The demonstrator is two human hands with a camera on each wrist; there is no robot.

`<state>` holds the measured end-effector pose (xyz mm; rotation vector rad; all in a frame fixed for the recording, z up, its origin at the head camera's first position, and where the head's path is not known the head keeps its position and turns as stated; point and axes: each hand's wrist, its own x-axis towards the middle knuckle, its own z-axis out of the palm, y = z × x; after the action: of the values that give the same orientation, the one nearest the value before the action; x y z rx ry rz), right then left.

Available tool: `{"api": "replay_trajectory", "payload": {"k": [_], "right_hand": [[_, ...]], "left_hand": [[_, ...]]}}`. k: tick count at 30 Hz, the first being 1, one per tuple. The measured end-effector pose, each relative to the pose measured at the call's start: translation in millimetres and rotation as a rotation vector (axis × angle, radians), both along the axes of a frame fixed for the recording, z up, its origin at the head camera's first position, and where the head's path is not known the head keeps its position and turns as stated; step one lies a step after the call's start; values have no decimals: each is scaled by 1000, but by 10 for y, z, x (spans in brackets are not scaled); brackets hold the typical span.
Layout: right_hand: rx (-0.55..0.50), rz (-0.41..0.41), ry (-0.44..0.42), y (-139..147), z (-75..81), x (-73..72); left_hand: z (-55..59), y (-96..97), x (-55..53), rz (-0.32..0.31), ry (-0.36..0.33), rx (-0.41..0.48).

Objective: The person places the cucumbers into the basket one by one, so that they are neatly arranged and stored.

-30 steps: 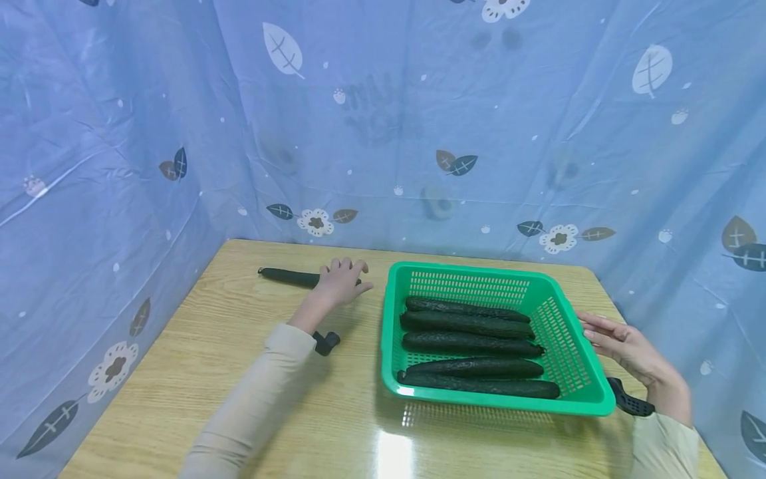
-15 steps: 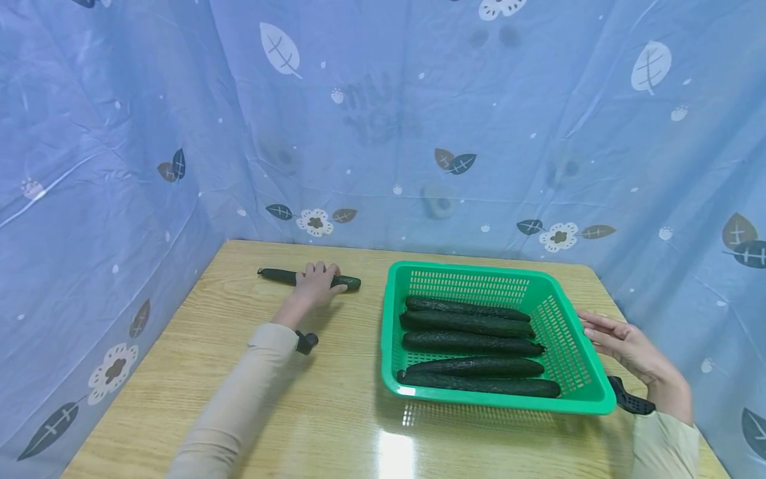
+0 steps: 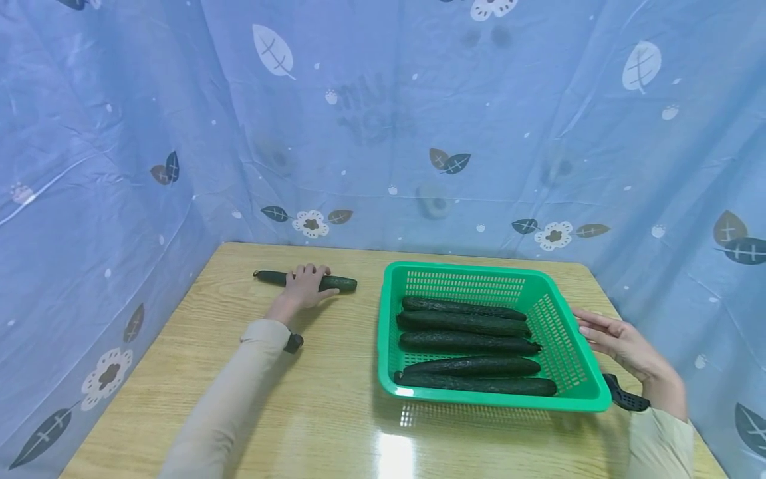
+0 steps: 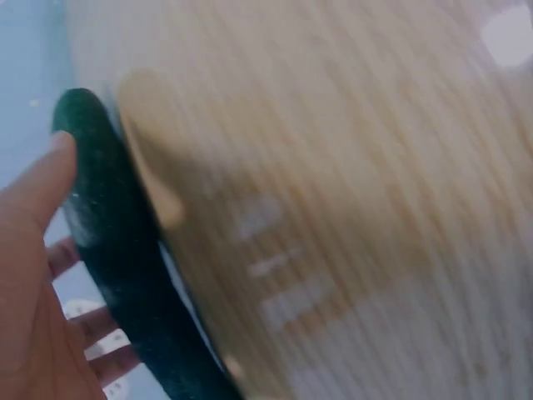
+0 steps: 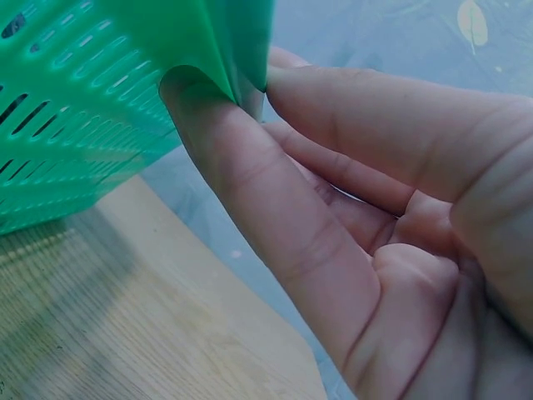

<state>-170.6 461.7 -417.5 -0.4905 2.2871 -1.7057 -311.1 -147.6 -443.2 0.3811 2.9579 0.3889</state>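
In the head view my left hand (image 3: 304, 287) lies over the middle of a dark green cucumber (image 3: 341, 284) at the table's back left. Its fingers reach over the far side and its thumb is on the near side. The left wrist view has the thumb tip against the cucumber (image 4: 125, 242) near one end, with other fingers partly hidden behind it. On the right, my right hand (image 3: 622, 346) pinches the rim of a green plastic basket (image 3: 491, 396) between thumb and fingers, seen close up in the right wrist view. Several cucumbers (image 3: 469, 342) lie side by side in the basket.
A wooden table (image 3: 323, 412) carries everything. Blue patterned cloth (image 3: 371, 120) hangs along its back and both sides. Black wrist straps, the left one (image 3: 293, 342) partly hidden, sit at both wrists.
My left hand has moved left from above the cucumber's right end and come down around its middle. The right hand and the basket stay as they were.
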Motion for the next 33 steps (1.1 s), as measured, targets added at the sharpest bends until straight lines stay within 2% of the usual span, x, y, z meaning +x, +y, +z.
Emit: {"api": "replay_trajectory", "payload": {"k": [12,19,33], "right_hand": [[19,0,9,5,-16,12],[32,-5,18,8,-21,4],[-39,-10,-5,-13,-4,11]], "left_hand": [[-91,-11,-49,-17,-44,-94],[-98,-30,-90,-23,-59,-96],[-87,-76,-153,-83,-27,-111]]}}
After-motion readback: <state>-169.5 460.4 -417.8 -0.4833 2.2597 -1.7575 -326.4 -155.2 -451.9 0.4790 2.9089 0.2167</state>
